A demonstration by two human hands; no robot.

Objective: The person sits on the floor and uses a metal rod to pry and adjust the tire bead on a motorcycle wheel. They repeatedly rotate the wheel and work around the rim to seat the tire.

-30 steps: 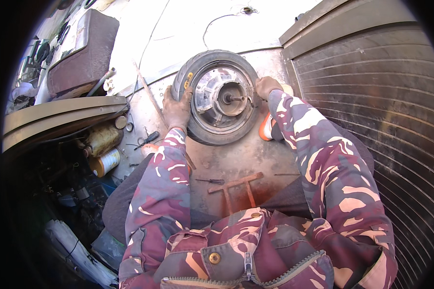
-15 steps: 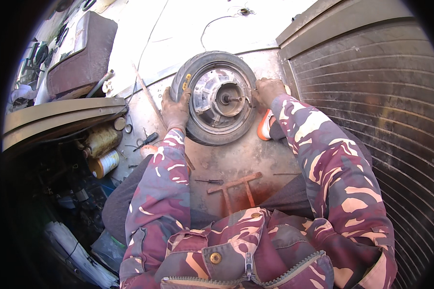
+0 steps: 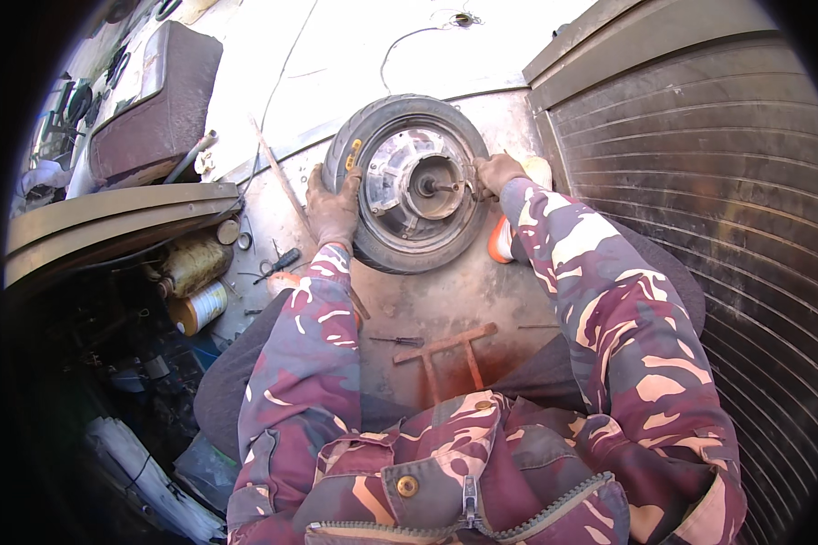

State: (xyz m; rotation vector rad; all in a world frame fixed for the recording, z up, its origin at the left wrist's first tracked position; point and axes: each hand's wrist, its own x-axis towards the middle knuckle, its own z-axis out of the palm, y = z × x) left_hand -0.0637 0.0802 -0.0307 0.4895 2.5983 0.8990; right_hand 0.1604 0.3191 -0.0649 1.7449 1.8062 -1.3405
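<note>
A scooter wheel (image 3: 407, 259) with a black tyre and a silver metal hub (image 3: 395, 173) lies in front of me, its axle stub pointing up. My left hand (image 3: 331, 207) grips the tyre's left side, with the thumb over the sidewall near a yellow mark. At the right side of the rim my right hand (image 3: 500, 173) has its fingers closed together. Whatever sits between those fingertips is too small and hidden to make out. Nearer to me, a rusty metal stand (image 3: 445, 343) and a dark thin tool (image 3: 397, 341) lie on the floor.
A ribbed metal shutter (image 3: 700, 173) borders the right side. To the left lie a screwdriver (image 3: 286, 259), a yellow-and-white can (image 3: 200, 309) and a wooden stick (image 3: 277, 173). A maroon seat (image 3: 154, 127) stands beyond. My shoe (image 3: 500, 241) is close to the wheel's right.
My right hand has shifted slightly left, from the tyre's outer edge onto the rim. The wheel has moved very slightly to the right; my left hand keeps its grip.
</note>
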